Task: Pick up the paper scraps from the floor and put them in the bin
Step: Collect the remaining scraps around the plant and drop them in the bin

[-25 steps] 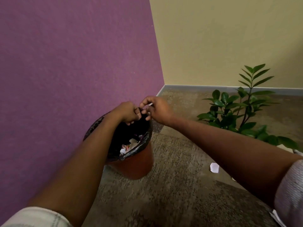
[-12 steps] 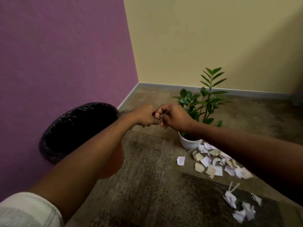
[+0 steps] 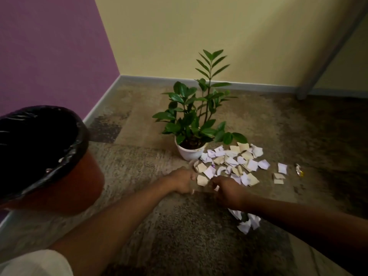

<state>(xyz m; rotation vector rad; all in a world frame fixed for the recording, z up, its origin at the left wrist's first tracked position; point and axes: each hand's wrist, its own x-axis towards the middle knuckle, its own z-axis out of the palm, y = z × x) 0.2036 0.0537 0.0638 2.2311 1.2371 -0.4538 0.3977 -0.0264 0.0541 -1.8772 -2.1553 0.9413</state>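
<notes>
Head view: my left hand (image 3: 182,181) and right hand (image 3: 227,191) at paper scraps (image 3: 229,164); fingers curled, grip unclear. Scoop both inward, then lift to bin (image 3: 65,156).

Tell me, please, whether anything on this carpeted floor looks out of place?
Yes: torn white and tan paper scraps lie strewn beside the white plant pot, a smaller clump sits under the right forearm, and a shiny crumpled wrapper lies apart, farther right.

No legible text, label, brand, number or sign appears on any surface; marks on the paper scraps (image 3: 229,164) are unreadable.
</notes>
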